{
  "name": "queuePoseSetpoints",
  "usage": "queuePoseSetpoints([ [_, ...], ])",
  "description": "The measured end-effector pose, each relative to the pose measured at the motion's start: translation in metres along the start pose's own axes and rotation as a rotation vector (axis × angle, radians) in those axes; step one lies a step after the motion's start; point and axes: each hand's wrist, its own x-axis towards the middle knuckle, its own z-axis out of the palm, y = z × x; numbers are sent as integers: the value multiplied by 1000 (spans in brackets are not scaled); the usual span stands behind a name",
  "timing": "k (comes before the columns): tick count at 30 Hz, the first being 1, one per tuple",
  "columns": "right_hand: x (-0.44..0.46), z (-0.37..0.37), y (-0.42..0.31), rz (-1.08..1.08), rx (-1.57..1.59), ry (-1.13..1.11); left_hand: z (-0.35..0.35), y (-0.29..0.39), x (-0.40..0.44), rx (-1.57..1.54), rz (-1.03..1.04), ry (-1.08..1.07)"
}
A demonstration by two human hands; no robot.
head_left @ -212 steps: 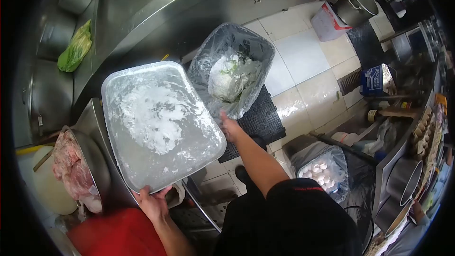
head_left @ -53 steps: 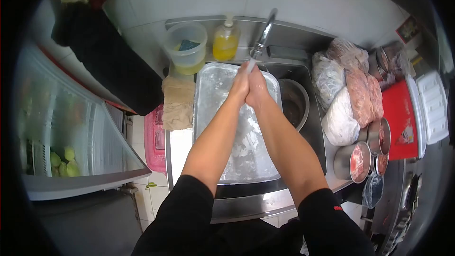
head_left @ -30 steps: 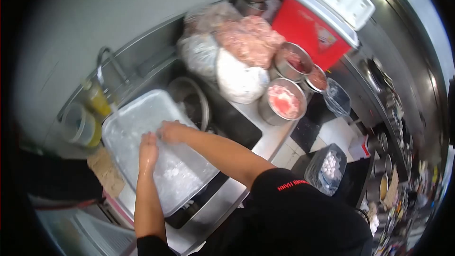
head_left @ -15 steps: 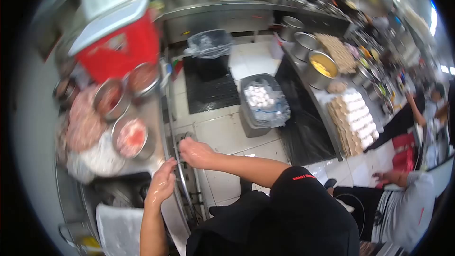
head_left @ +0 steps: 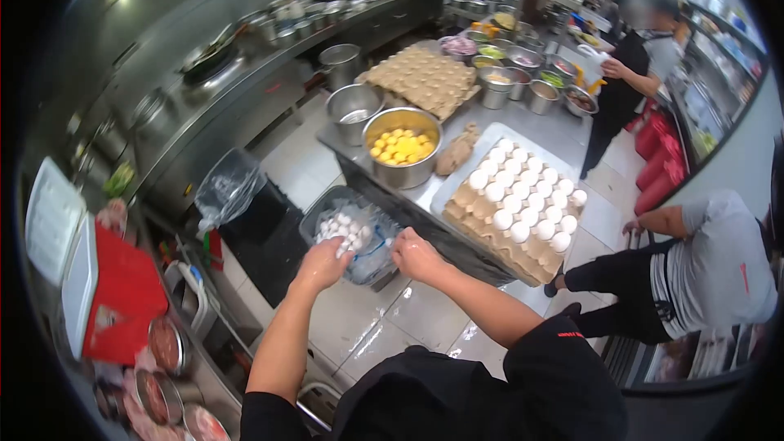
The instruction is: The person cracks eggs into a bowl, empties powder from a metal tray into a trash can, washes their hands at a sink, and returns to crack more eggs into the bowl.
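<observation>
My left hand (head_left: 324, 264) is in the air at the near edge of a grey bin with a clear liner (head_left: 321, 198). Its wet fingers are loosely bent and apart, with nothing seen in them. My right hand (head_left: 416, 254) is off the bin's right side, its fingers curled in and no object showing. White eggshells (head_left: 343, 227) lie in the bin. On the counter beyond stands a steel pot (head_left: 402, 175) of yellow yolks (head_left: 401, 145). To its right, white eggs (head_left: 527, 194) sit in stacked cardboard egg trays (head_left: 490, 229).
More egg trays (head_left: 425, 77) lie behind an empty steel pot (head_left: 355, 106). A lined black bin (head_left: 237, 188) is on the left. A red cooler (head_left: 122, 298) and bowls of meat (head_left: 166, 343) line the left counter. Two people stand at right, one in a grey shirt (head_left: 710, 265).
My view has swung right, from the meat counter to the egg counter. Both hands have moved away from the counter edge and are now over the floor by the shell bin.
</observation>
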Motion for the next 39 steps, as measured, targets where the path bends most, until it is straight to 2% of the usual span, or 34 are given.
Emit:
queuePoseSetpoints([
  [1,-9,-27,-7,-136,107,208,-11,25,23,-28,56,-116],
  [4,-17,-72,-21,198,162,153,-3,53,72,71,186,-21],
  [5,-21,-74,-18,201,93,149,-1,59,87,10,215,-56],
  [8,-46,-66,-10,283,-30,203,21,63,127,-6,545,-176],
  [11,-70,-64,-2,308,-185,441,25,99,148,-84,769,-235],
  [12,-75,-77,-9,309,-318,534,24,115,152,-114,823,-227],
  [13,-81,-94,-16,378,-410,535,20,134,157,-145,874,-206],
  [15,-84,-117,-21,468,-620,682,23,164,174,-230,1032,-53],
  [17,-89,-132,-18,606,-866,665,33,190,195,-115,1096,62],
  [21,-110,-140,6,687,-445,483,46,216,224,215,1066,-190],
  [24,-100,-155,-1,899,-308,433,47,226,230,183,1044,-223],
  [25,-103,-156,11,741,-363,485,41,224,227,159,1051,-246],
  [28,-101,-172,11,876,-191,419,43,230,237,113,1044,-341],
  [29,-102,-174,11,918,-127,449,41,226,237,28,1036,-313],
  [30,-105,-170,17,908,-208,537,30,221,238,-50,1032,-275],
  [31,-100,-171,13,862,-141,663,19,214,241,-123,1031,-238],
  [32,-96,-173,4,818,-70,781,10,198,246,-263,1096,-81],
  [33,-83,-175,-6,799,234,848,-4,174,252,-405,1154,75],
  [35,-48,-154,-8,576,1083,1036,-37,119,256,-812,722,-271],
  [36,-28,-145,-10,418,1500,1089,-64,99,247,-1121,361,-430],
  [37,-5,-137,-15,382,1646,1038,-68,72,252,-1314,214,-426],
  [38,17,-131,-20,341,1787,979,-68,50,255,-1268,130,-402],
  [39,38,-121,-17,375,1724,906,-69,34,256,-1223,48,-375],
])
